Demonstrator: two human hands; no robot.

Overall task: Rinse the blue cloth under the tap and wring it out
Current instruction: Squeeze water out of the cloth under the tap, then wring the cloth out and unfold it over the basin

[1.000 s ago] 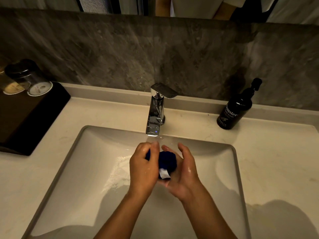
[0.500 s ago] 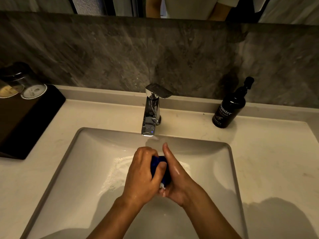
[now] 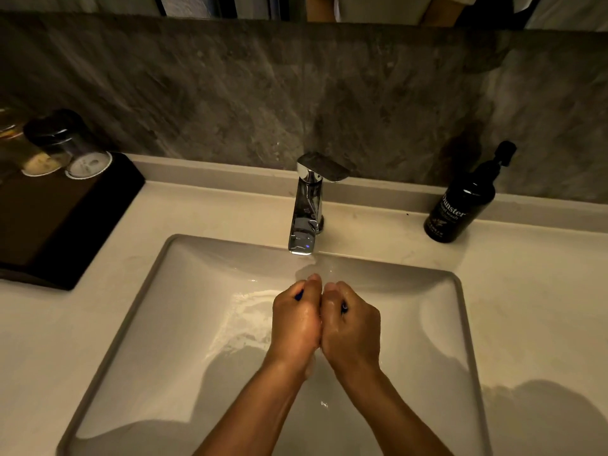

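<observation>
Left hand [image 3: 296, 319] and right hand [image 3: 352, 324] fisted side by side, touching, squeezing cloth [image 3: 344, 306] over sink [image 3: 138, 311] below tap [image 3: 306, 209].

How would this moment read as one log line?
stage: wringing | left hand + right hand: fists shut on blue cloth | over sink

The only readable lettering stands on the dark pump bottle [image 3: 460, 205] at the back right of the worktop [image 3: 526, 291], just beside the grey stone splashback. Its label, in pale print, slants along the leaning bottle and reads "Dunster" in larger serif letters, with "hand wash" in smaller letters under it. Lower on the same bottle runs a further line of small print, too fine to make out. The two paper-capped glasses [image 3: 70, 153] on the black tray [image 3: 65, 225] at the left show marks that cannot be read.
</observation>
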